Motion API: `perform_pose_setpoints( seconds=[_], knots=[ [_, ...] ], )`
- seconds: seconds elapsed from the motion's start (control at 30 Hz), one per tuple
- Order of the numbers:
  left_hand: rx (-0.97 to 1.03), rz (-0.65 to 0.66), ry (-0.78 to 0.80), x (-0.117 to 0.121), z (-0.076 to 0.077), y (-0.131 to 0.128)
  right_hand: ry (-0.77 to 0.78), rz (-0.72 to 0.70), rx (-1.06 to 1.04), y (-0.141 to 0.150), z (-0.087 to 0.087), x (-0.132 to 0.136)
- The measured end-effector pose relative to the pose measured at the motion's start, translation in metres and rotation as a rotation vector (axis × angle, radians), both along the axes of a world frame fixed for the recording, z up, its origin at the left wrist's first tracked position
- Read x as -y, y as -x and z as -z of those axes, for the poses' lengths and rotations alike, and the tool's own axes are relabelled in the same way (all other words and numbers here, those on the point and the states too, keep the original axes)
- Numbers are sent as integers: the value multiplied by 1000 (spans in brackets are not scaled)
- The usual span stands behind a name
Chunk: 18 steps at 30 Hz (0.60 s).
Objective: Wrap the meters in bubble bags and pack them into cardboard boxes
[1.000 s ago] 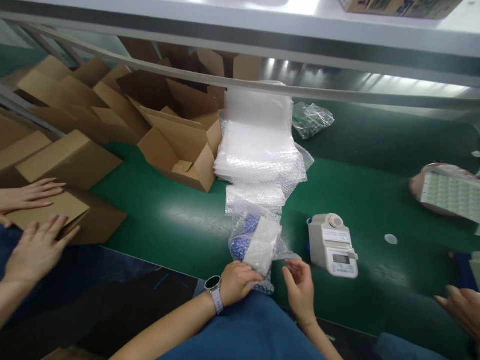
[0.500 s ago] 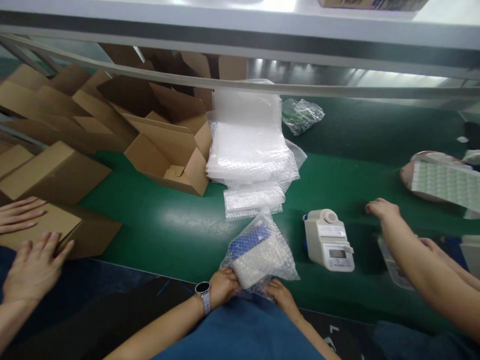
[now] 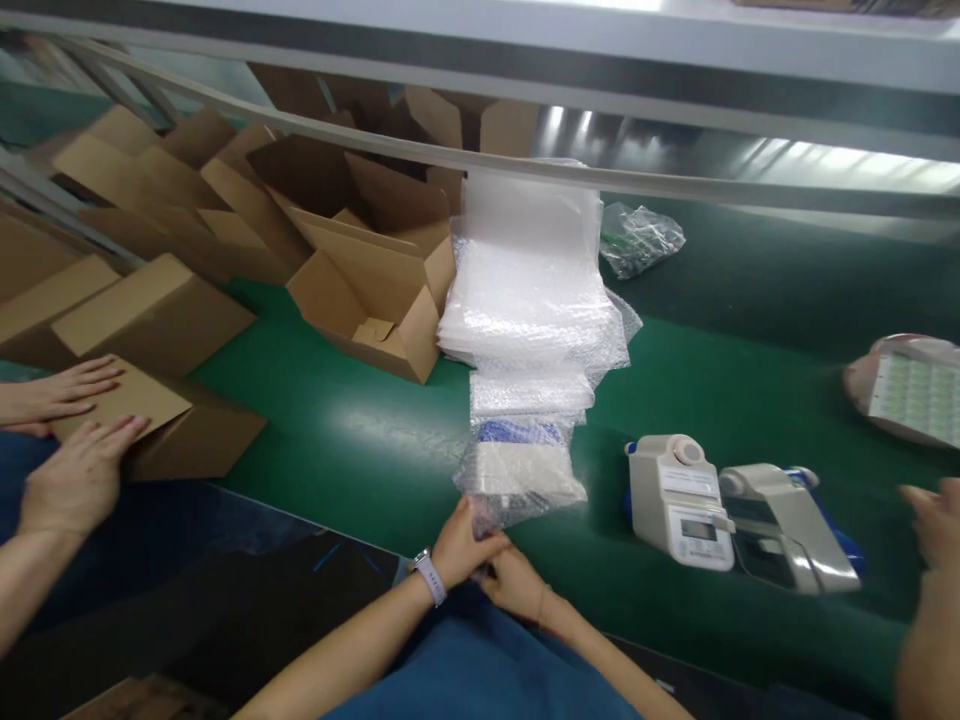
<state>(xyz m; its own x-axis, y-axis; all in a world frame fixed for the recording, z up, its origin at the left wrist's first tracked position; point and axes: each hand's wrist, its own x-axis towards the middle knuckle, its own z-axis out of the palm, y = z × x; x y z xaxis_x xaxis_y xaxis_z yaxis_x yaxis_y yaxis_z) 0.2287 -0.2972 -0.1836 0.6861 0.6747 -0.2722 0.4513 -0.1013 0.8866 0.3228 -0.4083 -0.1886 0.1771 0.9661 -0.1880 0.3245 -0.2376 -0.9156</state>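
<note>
A clear bubble-wrap bag [image 3: 525,505] lies at the table's front edge. Inside it is a white-and-blue device [image 3: 521,465], blurred by the wrap. My left hand [image 3: 465,545], below a wristwatch, is closed on the near, gathered end of the bag. Touching it from the right, my right hand [image 3: 515,580] is also closed at that end; its fingertips are partly hidden. Just beyond the bag lies a folded bubble-wrap bag [image 3: 532,393], in front of a stack of bubble-wrap bags [image 3: 532,260].
Two white-and-blue devices [image 3: 682,500] stand to the right. An open cardboard box [image 3: 375,310] and several others are at left. A co-worker's hands [image 3: 75,480] press a box at far left; another's hand [image 3: 934,520] is at right. A rail [image 3: 480,160] crosses above.
The bagged device has turned straighter. My right hand has moved left, from the bag's right corner to beside my left hand. A second device now stands beside the one on the right.
</note>
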Motion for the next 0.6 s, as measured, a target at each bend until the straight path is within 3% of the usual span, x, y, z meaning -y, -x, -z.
perform_pose_setpoints(
  seconds=[0.1,0.23,0.3,0.37,0.43,0.6],
  knots=[
    [-48,17,-40,-4,12,-2,57,182,-113,-10,0,9],
    [-86,9,12,-13,32,15,215,746,-517,-23,-7,1],
    [-109,-57,3,-22,37,27,285,935,-728,-21,-8,-11],
    [-119,-164,-56,-39,35,32,306,999,-792,-15,-8,-26],
    [-76,-176,-117,-63,29,29,299,1040,-809,-8,-6,-39],
    [68,180,-41,-116,12,-8,318,1164,-806,-6,-5,-66]
  ],
)
